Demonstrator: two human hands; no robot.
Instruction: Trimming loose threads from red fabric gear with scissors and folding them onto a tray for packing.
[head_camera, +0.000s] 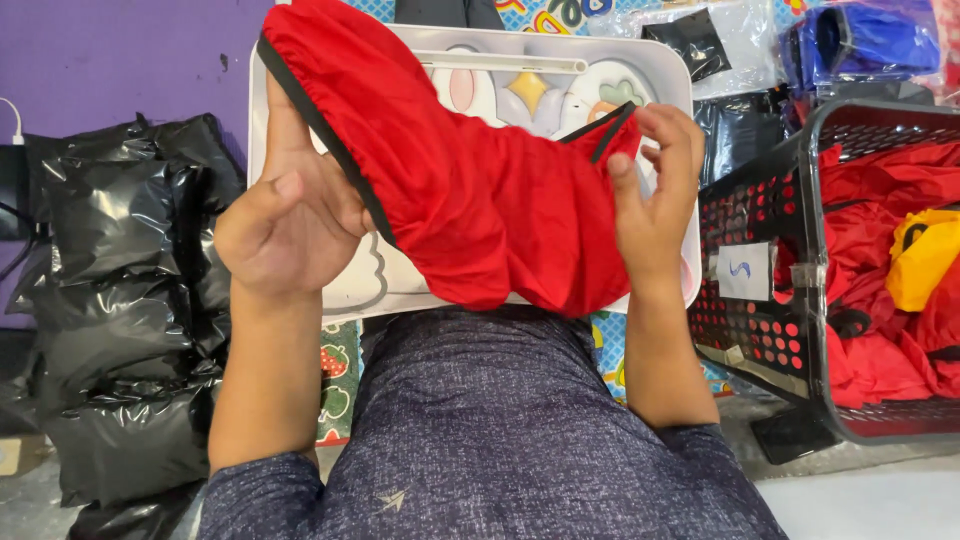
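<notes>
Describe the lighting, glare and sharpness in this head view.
Head view: light is even and soft, with only faint shadow under the red cloth on the white tray. Glare streaks the black bags on the left and the clear plastic at top right. Both hands, left and right, look sharp; straight edges bend slightly near the frame edges.

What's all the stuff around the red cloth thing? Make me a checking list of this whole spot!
Surface: white tray table with cartoon shapes, over the lap.
Job's things: red fabric cover with black elastic edge, held above the tray.
Clutter: black basket of red pieces and one yellow; black plastic bags; blue item.
Hands: left hand grips the elastic edge; right hand pinches the other end.
Cables: white cable, far left.
Surroundings: purple wall, colourful mat.
</notes>
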